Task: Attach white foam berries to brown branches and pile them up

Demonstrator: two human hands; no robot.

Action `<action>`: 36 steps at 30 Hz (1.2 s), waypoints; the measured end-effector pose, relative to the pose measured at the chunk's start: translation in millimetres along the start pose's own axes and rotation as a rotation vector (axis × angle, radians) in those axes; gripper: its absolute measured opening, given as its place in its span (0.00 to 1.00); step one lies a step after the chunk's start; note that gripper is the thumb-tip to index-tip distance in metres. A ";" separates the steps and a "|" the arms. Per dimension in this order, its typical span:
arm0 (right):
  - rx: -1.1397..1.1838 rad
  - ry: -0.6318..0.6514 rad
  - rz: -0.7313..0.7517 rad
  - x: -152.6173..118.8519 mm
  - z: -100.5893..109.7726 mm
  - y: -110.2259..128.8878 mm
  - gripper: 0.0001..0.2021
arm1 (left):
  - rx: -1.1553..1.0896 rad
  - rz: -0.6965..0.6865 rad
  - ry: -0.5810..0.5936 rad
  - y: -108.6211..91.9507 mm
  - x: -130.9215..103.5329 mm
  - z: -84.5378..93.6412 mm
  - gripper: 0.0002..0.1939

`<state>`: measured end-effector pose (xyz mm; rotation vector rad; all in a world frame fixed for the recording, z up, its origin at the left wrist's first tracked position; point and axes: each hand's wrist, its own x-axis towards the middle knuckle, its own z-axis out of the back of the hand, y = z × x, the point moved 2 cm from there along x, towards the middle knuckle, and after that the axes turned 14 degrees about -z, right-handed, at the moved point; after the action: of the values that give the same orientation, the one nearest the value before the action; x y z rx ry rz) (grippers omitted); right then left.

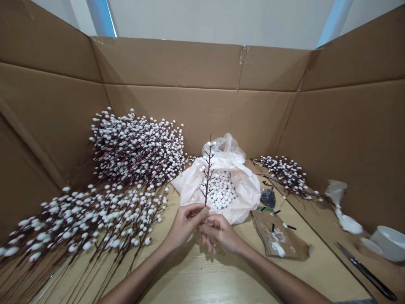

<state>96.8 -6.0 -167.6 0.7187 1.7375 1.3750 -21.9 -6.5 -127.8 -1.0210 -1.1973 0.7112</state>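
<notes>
A thin dark artificial twig point(208, 179) stands upright in the middle, with short side stubs and a few white berries near its upper part. My left hand point(187, 221) pinches its lower stem between thumb and fingers. Close against it, my right hand point(221, 231) is closed, its fingertips pressed together just below the left fingers. Whatever sits in the right fingertips is hidden. Behind the twig, an open pale plastic bag point(247, 185) lies with many loose white berries point(223, 190) inside.
Finished-looking berry sprays point(136, 147) are heaped at left, with more sprays point(104, 223) in front. At right lie a smaller bunch point(286, 173), a glue-smeared cardboard piece point(284, 240), a small dark bag point(268, 197), a white bowl point(390, 244) and pointed tweezers point(367, 270). Cardboard walls point(174, 63) surround the table.
</notes>
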 end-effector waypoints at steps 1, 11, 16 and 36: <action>-0.003 -0.002 -0.002 -0.1 -0.4 -0.5 0.24 | 0.003 -0.001 -0.014 0.2 0.0 0.1 0.14; -0.068 0.242 -0.172 -17.5 2.0 13.5 0.29 | 0.009 0.022 -0.144 4.5 0.8 6.2 0.17; -0.249 0.190 -0.230 -70.6 13.8 25.0 0.30 | -0.067 0.069 -0.159 3.8 0.9 5.2 0.24; -0.344 -0.780 -0.254 -163.6 190.9 -5.4 0.17 | -0.061 0.042 0.033 19.6 -11.5 -15.7 0.23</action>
<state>345.3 -41.8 -153.6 0.6839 0.9119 0.9872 -8.3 -12.8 -151.0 -1.1075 -1.1777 0.6916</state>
